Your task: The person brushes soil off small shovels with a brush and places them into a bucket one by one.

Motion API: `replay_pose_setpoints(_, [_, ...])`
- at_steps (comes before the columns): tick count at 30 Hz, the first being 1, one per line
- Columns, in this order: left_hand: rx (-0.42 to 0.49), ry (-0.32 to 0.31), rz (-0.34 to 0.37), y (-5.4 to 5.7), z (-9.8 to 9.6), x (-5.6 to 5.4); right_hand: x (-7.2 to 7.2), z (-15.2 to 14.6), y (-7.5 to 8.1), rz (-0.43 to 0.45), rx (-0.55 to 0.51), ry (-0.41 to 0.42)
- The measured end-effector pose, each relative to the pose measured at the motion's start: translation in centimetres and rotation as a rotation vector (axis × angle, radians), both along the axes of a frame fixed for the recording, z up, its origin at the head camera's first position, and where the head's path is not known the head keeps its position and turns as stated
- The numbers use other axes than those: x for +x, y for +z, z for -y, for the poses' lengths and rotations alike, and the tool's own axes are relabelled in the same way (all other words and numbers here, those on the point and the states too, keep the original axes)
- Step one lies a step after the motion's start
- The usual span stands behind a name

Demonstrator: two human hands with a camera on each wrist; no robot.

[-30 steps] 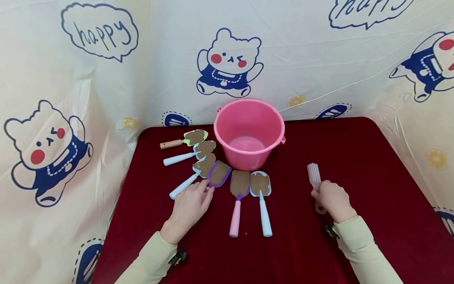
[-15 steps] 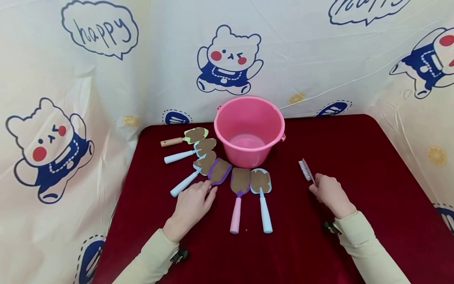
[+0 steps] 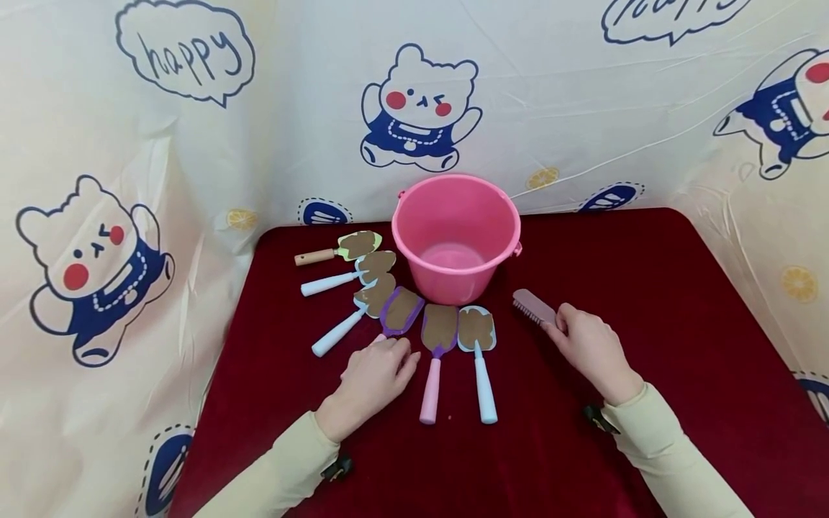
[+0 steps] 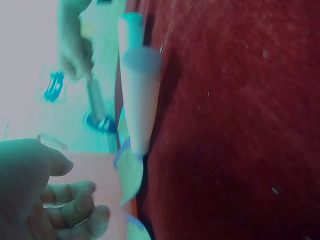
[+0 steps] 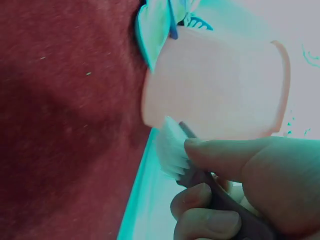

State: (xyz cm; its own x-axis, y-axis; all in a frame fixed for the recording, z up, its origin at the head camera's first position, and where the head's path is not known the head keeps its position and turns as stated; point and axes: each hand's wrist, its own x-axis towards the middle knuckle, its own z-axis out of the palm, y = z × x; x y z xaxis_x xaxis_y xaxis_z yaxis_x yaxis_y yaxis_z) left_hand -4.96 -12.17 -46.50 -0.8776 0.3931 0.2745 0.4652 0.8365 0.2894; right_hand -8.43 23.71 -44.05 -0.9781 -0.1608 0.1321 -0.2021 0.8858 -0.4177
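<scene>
My right hand (image 3: 592, 352) grips a mauve brush (image 3: 536, 306) by its handle, in the air to the right of the trowels. In the right wrist view the brush's white bristles (image 5: 171, 150) face the red cloth, and my thumb lies along it. My left hand (image 3: 376, 378) is over the handle of a trowel with a purple-edged blade (image 3: 400, 313); part of its pink handle shows beside the fingers. The left wrist view shows loosely curled fingers (image 4: 75, 210) with a gap to the thumb. Right of this hand lies another trowel with a pink handle (image 3: 430, 392).
A pink bucket (image 3: 447, 284) stands at the back middle. Several trowels with brown-smeared blades fan around it, among them a wooden-handled one (image 3: 315, 257) and a blue-handled one (image 3: 486, 392). Behind is a printed white cloth (image 3: 550, 93); red cloth (image 3: 505, 475) covers the table.
My right hand has turned the brush, and its head now points left toward the bucket. My left hand has slid a little right, uncovering some pink handle.
</scene>
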Motion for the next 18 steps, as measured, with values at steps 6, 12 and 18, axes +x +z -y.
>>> replay_pose_setpoints(6, [-0.12, -0.132, 0.03, 0.4, -3.4, -0.5, -0.3, 1.0, 0.5, -0.043, 0.009, 0.028])
replay_pose_setpoints(12, [-0.281, -0.202, 0.045, 1.0, -8.0, -1.3, -0.6, 1.8, 0.9, -0.015, 0.014, 0.033])
replay_pose_setpoints(18, [-0.453, -0.221, 0.059, 0.9, -11.5, -1.3, -0.5, 1.8, 0.7, -0.019, 0.017, 0.032])
